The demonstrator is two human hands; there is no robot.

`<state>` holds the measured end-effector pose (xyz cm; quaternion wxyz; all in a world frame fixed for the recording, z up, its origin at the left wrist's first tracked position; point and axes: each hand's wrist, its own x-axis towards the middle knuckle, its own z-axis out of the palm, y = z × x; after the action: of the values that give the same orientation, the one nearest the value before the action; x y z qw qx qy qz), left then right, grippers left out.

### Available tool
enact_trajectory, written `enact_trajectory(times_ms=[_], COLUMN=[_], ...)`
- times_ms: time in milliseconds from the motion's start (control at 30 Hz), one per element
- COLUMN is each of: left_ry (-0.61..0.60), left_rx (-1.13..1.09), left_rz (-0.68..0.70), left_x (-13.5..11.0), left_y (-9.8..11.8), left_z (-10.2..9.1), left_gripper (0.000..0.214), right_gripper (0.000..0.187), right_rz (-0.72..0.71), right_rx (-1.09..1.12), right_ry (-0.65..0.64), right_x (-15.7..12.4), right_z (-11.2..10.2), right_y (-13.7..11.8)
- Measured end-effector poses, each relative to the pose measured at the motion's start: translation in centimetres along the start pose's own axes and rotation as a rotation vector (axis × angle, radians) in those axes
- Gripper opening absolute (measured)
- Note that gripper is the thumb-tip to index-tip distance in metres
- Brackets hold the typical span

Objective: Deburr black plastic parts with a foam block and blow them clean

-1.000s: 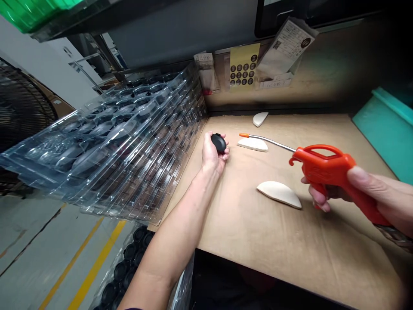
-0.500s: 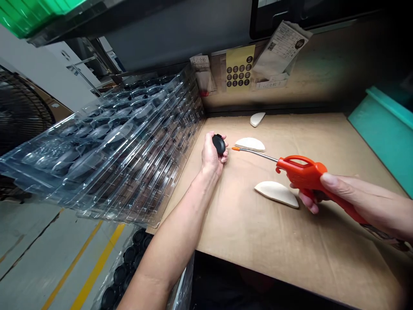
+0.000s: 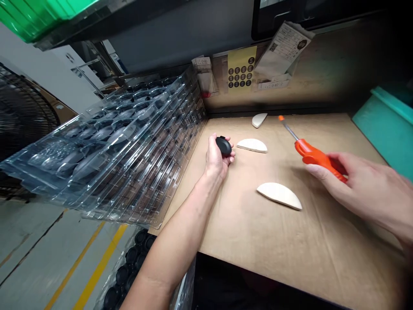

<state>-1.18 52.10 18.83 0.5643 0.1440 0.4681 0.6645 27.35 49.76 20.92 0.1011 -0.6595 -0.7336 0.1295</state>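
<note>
My left hand holds a small round black case, its fingers curled around it just above the cardboard. Over on the right, my right hand is wrapped round an orange air blow gun, whose thin metal nozzle with an orange tip points to the far side, away from the case. Between the hands lie white half-moon pads: one close to the black case, a larger one nearer me, and a small one farther back.
Stacked clear plastic trays with dark parts rise at the left. A teal bin stands at the right edge. Black round parts lie in a bag below the cardboard sheet. Labels and a yellow sticker sheet hang behind.
The blow gun has swung away from the black case, its nozzle now turned up and to the far side. My left hand has tilted the case slightly.
</note>
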Motion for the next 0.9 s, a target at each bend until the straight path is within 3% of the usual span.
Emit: enact_trajectory(times_ms=[67,233,367,467,567,633,733,900], left_ry=[-0.023,-0.130,-0.232,-0.263,-0.269,-0.275,-0.284,-0.258], left_rx=[-0.056,-0.179,-0.179,-0.116,-0.074,-0.071,-0.083,-0.099], left_rz=[-0.036,-0.090,-0.092,-0.085,-0.095,-0.105,-0.111,-0.103], left_x=[-0.3,-1.5,-2.4,-2.9,-3.2,-3.3,-3.4,-3.5], left_y=[0.1,0.7,0.8,0.6,0.5,0.5,0.6,0.5], left_z=[0.4,1.3,1.7,1.9,2.1,2.1,2.2,2.4], left_gripper=[0.045,0.046,0.052,0.058,0.061,0.063,0.066,0.061], right_gripper=[0.072,0.063,0.058,0.055,0.050,0.046,0.045,0.048], right_rz=[0.071,0.156,-0.004,-0.137,-0.260,-0.389,-0.581,-0.600], right_rx=[-0.177,-0.257,-0.297,-0.297,-0.105,0.096,0.195,0.097], right_ry=[0.076,0.077,0.113,0.273,0.406,0.352,0.137,-0.082], right_x=[0.5,1.2,1.3,1.0,0.5,0.1,-0.7,-1.6], right_z=[0.1,0.8,1.9,2.5,2.9,3.2,3.9,4.4], right_y=[0.0,1.3,2.7,2.5,1.1,-0.2,-1.9,-3.0])
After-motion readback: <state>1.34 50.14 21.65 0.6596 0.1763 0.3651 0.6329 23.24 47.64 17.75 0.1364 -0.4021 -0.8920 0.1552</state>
